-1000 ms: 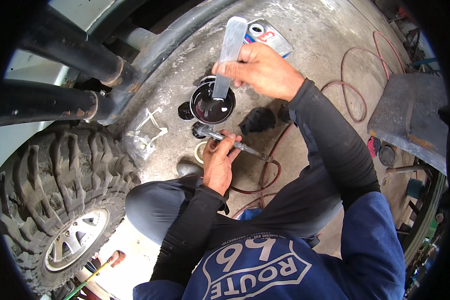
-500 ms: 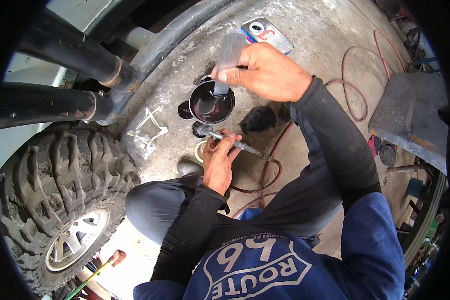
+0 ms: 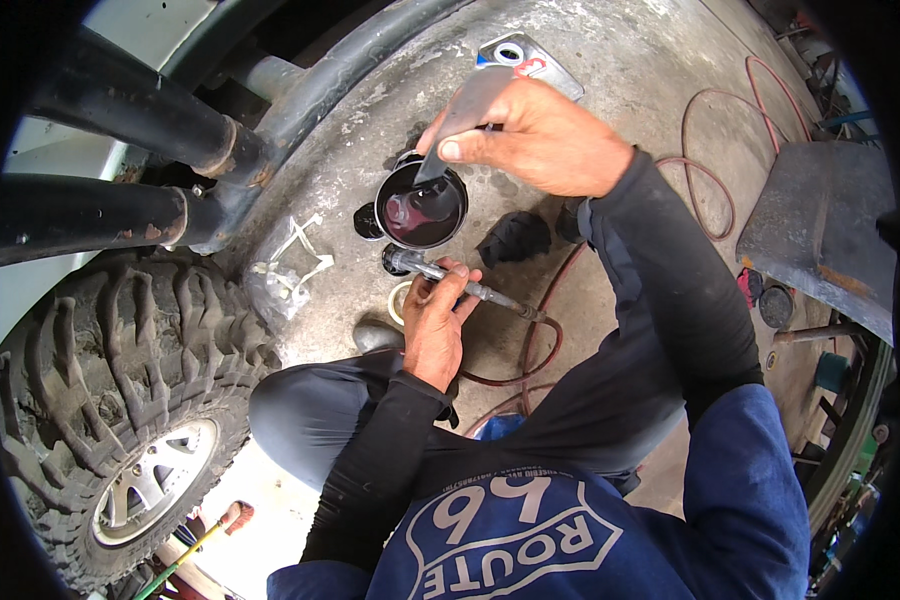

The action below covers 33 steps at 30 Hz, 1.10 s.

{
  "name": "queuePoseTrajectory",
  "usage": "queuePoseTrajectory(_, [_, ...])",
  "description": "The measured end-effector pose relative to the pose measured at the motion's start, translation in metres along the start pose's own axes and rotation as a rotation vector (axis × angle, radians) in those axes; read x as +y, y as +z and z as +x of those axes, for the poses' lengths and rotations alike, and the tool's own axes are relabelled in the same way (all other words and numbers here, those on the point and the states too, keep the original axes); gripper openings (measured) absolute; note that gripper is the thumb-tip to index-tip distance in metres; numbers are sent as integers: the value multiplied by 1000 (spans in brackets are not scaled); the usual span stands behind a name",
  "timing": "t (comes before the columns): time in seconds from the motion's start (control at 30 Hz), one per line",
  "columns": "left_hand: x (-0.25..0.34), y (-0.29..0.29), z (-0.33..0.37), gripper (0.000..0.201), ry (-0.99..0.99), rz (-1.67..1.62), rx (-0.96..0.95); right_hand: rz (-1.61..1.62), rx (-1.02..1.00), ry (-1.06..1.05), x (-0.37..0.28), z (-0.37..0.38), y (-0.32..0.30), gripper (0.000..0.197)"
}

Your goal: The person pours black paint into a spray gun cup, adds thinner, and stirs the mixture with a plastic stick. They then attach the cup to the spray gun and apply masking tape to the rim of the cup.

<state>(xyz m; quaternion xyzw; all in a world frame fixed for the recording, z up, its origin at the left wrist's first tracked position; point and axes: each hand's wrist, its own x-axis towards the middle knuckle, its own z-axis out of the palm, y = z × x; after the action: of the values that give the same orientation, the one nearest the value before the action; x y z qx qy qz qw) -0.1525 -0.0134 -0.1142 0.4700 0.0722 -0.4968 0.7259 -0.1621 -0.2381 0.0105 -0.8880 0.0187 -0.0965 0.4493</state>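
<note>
A round can of dark, glossy liquid [image 3: 406, 216] stands on the concrete in front of me. My right hand [image 3: 530, 130] is closed around a flat grey stirring paddle [image 3: 462, 118], held at a slant with its lower end in the can. Just on the near side of the can, my left hand [image 3: 437, 325] grips a slim metal air tool [image 3: 482, 292] with a dark round head [image 3: 394, 261]. A red hose [image 3: 540, 345] runs from the tool's rear end.
A metal tin [image 3: 560, 80] lies beyond my right hand. Black crumpled cloth [image 3: 515, 238] sits right of the can, and a tape roll [image 3: 398, 302] lies near my left hand. A knobby tyre [image 3: 140, 350] and black tubes [image 3: 100, 205] bound the left side. A dark metal panel [image 3: 820, 225] stands at right.
The paddle has tilted and shifted within the can, its top swinging right with my right hand. The liquid's surface reflection has changed. My left hand and the air tool have stayed nearly still.
</note>
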Motion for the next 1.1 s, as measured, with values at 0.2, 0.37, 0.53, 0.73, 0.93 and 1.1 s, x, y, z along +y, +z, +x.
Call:
queuePoseTrajectory(0.2, [0, 0, -2, 28, 2, -17, -3, 322, 173, 328, 1, 4, -5, 22])
queuePoseTrajectory(0.37, [2, 1, -1, 29, 2, -12, 12, 250, 139, 101, -21, -8, -30, 23])
queuePoseTrajectory(0.53, [2, 2, -1, 30, -3, -7, 5, 104, 17, -39, -9, 1, -3, 24])
queuePoseTrajectory(0.73, [0, -1, 0, 31, -4, -16, 11, 239, 107, 300, -6, 4, 3, 29])
queuePoseTrajectory(0.93, [1, -1, -1, 31, 6, -22, -10, 203, 94, 12, -20, -4, -24, 30])
queuePoseTrajectory(1.1, [0, 0, 0, 30, -6, 1, 1, -37, 56, 1, -2, 2, 3, 30])
